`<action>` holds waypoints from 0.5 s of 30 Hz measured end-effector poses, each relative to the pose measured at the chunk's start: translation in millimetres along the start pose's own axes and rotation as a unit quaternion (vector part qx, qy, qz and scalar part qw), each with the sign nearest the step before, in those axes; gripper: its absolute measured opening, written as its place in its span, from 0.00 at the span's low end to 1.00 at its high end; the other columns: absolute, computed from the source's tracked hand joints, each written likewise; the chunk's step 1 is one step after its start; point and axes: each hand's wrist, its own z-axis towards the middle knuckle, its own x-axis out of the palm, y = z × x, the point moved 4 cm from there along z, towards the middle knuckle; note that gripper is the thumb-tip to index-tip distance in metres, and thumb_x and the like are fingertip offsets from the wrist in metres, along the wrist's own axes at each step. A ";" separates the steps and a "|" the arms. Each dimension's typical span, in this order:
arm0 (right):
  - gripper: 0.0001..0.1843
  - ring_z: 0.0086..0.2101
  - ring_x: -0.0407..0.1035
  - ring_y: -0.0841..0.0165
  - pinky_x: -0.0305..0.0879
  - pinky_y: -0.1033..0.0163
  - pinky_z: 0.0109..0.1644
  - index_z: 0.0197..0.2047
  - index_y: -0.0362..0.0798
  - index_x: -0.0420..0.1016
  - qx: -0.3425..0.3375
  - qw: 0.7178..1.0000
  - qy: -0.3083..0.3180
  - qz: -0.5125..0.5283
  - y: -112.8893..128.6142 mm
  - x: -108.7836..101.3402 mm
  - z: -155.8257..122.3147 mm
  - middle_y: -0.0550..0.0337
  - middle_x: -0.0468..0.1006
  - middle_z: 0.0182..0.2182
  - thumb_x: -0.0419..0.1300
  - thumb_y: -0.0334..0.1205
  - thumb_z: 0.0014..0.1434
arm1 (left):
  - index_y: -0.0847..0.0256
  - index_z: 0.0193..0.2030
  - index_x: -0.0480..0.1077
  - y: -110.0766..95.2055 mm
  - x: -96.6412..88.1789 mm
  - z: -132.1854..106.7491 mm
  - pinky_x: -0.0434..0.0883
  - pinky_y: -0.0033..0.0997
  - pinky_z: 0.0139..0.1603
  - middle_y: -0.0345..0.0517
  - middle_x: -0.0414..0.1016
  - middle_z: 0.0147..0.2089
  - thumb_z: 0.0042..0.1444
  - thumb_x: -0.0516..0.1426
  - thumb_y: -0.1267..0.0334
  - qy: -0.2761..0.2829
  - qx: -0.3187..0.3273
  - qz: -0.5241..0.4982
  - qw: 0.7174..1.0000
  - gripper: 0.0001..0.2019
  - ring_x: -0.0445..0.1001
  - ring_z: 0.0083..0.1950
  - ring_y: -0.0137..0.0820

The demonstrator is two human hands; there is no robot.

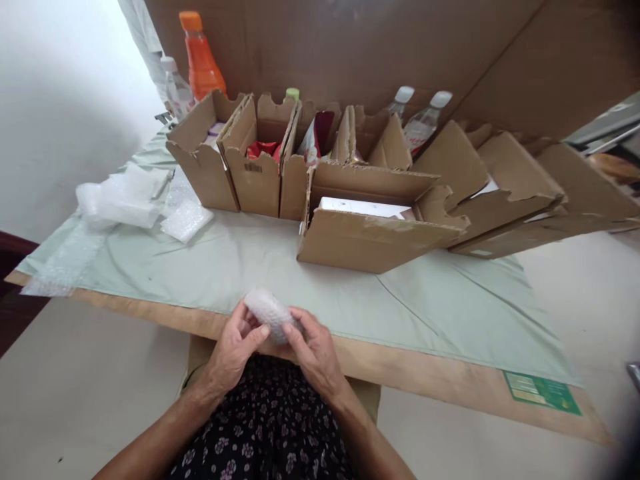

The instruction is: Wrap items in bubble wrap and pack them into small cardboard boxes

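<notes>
Both hands meet at the near edge of the table over my lap. My left hand point(231, 353) and my right hand point(314, 353) are both closed around a small bundle wrapped in bubble wrap point(269, 312), fingertips pinching its sides. What is inside the wrap is hidden. The bundle hovers just above the table's front edge, over the pale green cloth point(240, 260).
A row of open cardboard boxes point(250, 173) stands across the table, with a larger box point(370, 233) holding a white item in front. Loose bubble wrap sheets point(130, 200) lie at the left. An orange bottle point(200, 60) and clear bottles point(425, 120) stand behind.
</notes>
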 end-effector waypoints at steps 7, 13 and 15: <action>0.22 0.54 0.74 0.58 0.71 0.52 0.60 0.59 0.51 0.76 0.018 0.999 -0.018 0.042 -16.8 -24.2 -15.5 0.49 0.78 0.57 0.64 0.51 0.65 | 0.62 0.76 0.53 -3.2 6.4 3.4 0.77 0.41 0.57 0.57 0.78 0.60 0.63 0.59 0.57 0.063 -0.048 0.120 0.990 0.37 0.79 0.56 0.42; 0.38 0.51 0.74 0.59 0.70 0.54 0.59 0.65 0.50 0.73 0.099 0.981 0.107 0.124 -14.6 -40.8 -14.2 0.51 0.80 0.54 0.73 0.54 0.54 | 0.61 0.81 0.38 3.2 29.4 -9.8 0.70 0.49 0.67 0.58 0.75 0.65 0.63 0.56 0.62 0.192 -0.030 0.245 0.950 0.44 0.75 0.61 0.44; 0.24 0.44 0.75 0.62 0.71 0.57 0.53 0.54 0.49 0.79 0.110 0.976 0.126 0.138 -14.0 -38.5 -15.7 0.55 0.83 0.45 0.70 0.49 0.57 | 0.61 0.81 0.37 5.0 36.4 -12.3 0.68 0.51 0.69 0.58 0.74 0.66 0.63 0.56 0.61 0.225 -0.034 0.251 0.941 0.44 0.75 0.63 0.45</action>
